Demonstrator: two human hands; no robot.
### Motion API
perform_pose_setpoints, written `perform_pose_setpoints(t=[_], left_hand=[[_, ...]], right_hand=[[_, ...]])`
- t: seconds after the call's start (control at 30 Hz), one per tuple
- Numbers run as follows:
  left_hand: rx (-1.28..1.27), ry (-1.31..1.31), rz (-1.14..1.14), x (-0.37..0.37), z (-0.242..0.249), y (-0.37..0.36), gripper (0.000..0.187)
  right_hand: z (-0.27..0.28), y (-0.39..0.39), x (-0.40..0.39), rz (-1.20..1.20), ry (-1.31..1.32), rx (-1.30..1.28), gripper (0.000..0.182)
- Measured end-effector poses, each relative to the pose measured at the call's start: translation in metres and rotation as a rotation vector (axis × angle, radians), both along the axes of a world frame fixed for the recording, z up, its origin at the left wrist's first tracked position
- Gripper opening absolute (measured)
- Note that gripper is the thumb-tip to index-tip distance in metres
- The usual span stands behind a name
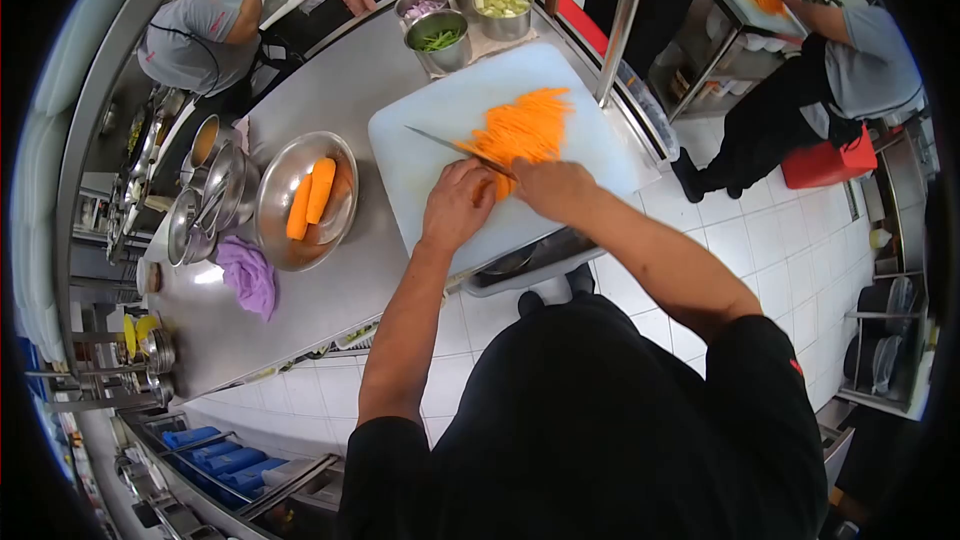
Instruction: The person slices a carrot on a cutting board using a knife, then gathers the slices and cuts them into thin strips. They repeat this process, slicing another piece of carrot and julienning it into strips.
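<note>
My right hand (540, 187) is closed round the handle of a knife (440, 139), whose blade points to the upper left over a white cutting board (420, 120). Beside the blade, my left hand (460, 202) has its fingers curled and pressed down on a piece of carrot, which it mostly hides. A pile of thin orange carrot strips (525, 125) lies on the board just beyond the knife. To the left, a steel bowl (277, 190) holds two peeled carrots (320, 190).
Steel pots with green strips (440, 40), pale green pieces (502, 2) and purple pieces (423, 9) stand behind the board. A purple cloth (247, 275) lies left. Co-workers stand at upper left (195, 40) and right (865, 60); a metal post (625, 20) rises beside the board.
</note>
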State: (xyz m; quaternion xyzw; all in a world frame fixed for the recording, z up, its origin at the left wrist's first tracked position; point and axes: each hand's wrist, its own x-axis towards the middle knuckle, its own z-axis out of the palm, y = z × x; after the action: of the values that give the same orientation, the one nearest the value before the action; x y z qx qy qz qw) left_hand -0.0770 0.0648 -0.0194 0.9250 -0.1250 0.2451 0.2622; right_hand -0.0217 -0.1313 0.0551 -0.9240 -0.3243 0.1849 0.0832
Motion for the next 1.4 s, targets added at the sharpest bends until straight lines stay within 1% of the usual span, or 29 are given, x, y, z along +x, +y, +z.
perform_pose_setpoints(t=[0.07, 0.17, 0.27, 0.37, 0.47, 0.53, 0.57, 0.67, 0.77, 0.87, 0.97, 1.07, 1.17, 1.27, 1.37, 1.4], left_hand=[[0.041, -0.039, -0.003, 0.006, 0.003, 0.0, 0.019], [-0.02, -0.02, 0.003, 0.006, -0.002, 0.0, 0.018], [-0.026, 0.011, 0.011, 0.004, -0.001, 0.001, 0.017], [-0.025, 0.003, 0.027, 0.002, 0.002, -0.002, 0.018], [-0.04, 0.015, 0.076, 0.002, 0.003, -0.004, 0.019], [-0.042, 0.003, 0.046, 0.002, 0.001, -0.003, 0.018], [-0.042, -0.005, 0.031, 0.002, 0.001, -0.001, 0.018], [-0.034, 0.027, 0.035, 0.003, 0.0, 0.0, 0.018], [-0.028, 0.024, 0.041, 0.002, -0.002, 0.001, 0.02], [-0.024, 0.01, 0.037, 0.004, -0.004, 0.0, 0.019], [-0.046, -0.008, 0.015, 0.003, 0.0, 0.0, 0.021], [-0.038, 0.009, 0.023, 0.003, -0.002, 0.002, 0.022], [-0.058, 0.017, 0.041, 0.003, -0.001, -0.001, 0.02], [-0.026, -0.046, 0.047, 0.005, -0.003, -0.001, 0.021], [-0.045, -0.003, 0.016, 0.003, 0.0, 0.001, 0.02], [-0.044, -0.012, 0.023, 0.004, -0.001, 0.002, 0.021]], right_hand=[[0.025, 0.0, 0.009, 0.026, 0.002, -0.02, 0.032], [0.037, -0.023, -0.008, 0.038, 0.011, -0.001, 0.03], [-0.007, -0.017, -0.005, -0.053, 0.066, 0.005, 0.031], [0.005, 0.002, 0.0, -0.061, 0.042, -0.007, 0.032], [0.035, -0.003, 0.002, 0.037, 0.015, -0.015, 0.031], [0.04, -0.017, -0.008, 0.011, 0.049, -0.041, 0.03], [0.04, -0.021, -0.011, -0.002, 0.063, -0.053, 0.03], [-0.003, -0.015, -0.008, -0.067, 0.085, 0.031, 0.032], [0.005, 0.002, 0.0, -0.046, 0.016, 0.006, 0.034], [0.036, -0.006, 0.004, 0.045, 0.024, -0.027, 0.033], [0.025, -0.027, -0.01, 0.007, 0.043, 0.004, 0.035], [-0.008, -0.017, -0.009, -0.064, 0.064, 0.035, 0.033], [0.009, -0.002, 0.0, -0.036, 0.034, -0.003, 0.033], [0.033, -0.009, 0.002, 0.062, 0.025, -0.025, 0.032], [0.025, -0.024, -0.012, 0.008, 0.027, -0.023, 0.033], [0.015, -0.021, -0.01, -0.008, 0.033, 0.018, 0.033]])
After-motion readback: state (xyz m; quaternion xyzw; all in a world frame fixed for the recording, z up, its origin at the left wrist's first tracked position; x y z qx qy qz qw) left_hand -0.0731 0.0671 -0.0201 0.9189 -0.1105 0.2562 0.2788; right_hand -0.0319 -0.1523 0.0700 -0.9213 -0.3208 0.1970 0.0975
